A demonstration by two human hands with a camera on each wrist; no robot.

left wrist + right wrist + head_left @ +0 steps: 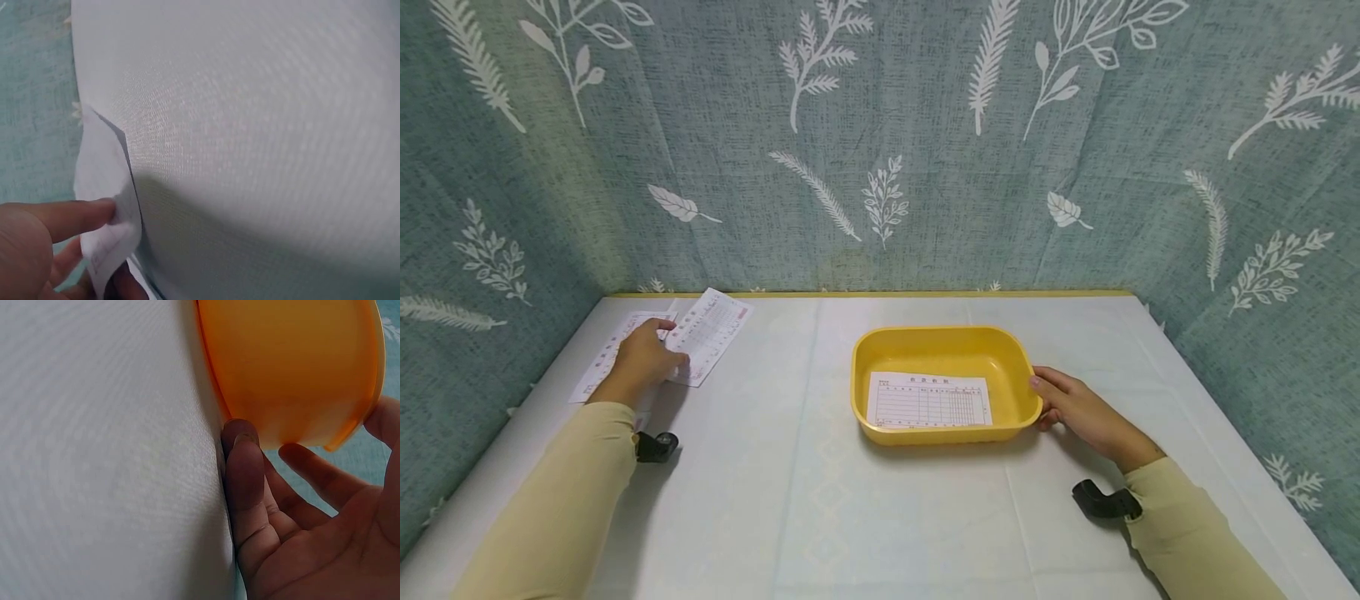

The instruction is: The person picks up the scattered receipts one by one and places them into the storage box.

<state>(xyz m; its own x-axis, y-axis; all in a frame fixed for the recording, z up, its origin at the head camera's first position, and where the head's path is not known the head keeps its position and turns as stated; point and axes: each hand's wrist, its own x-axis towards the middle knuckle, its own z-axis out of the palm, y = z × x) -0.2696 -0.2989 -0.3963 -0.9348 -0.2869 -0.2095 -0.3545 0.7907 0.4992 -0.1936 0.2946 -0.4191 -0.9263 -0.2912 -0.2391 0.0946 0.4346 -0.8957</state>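
Observation:
At the table's far left, my left hand (643,358) pinches a white printed paper slip (709,337) between thumb and fingers. The left wrist view shows this slip (103,156) bent and lifted off the cloth. More printed slips (601,367) lie beneath and beside that hand, partly covered by it. A yellow plastic tray (951,435) stands right of the middle, with one printed slip (929,402) flat inside along its near side. My right hand (1086,417) holds the tray's right end, thumb at the rim and fingers (247,475) against the outer wall.
A white cloth (820,517) covers the table. Green leaf-patterned fabric (880,167) walls it in at the back and both sides. A yellow strip (865,294) runs along the back edge. Black wrist mounts (1105,502) stick out from the sleeves.

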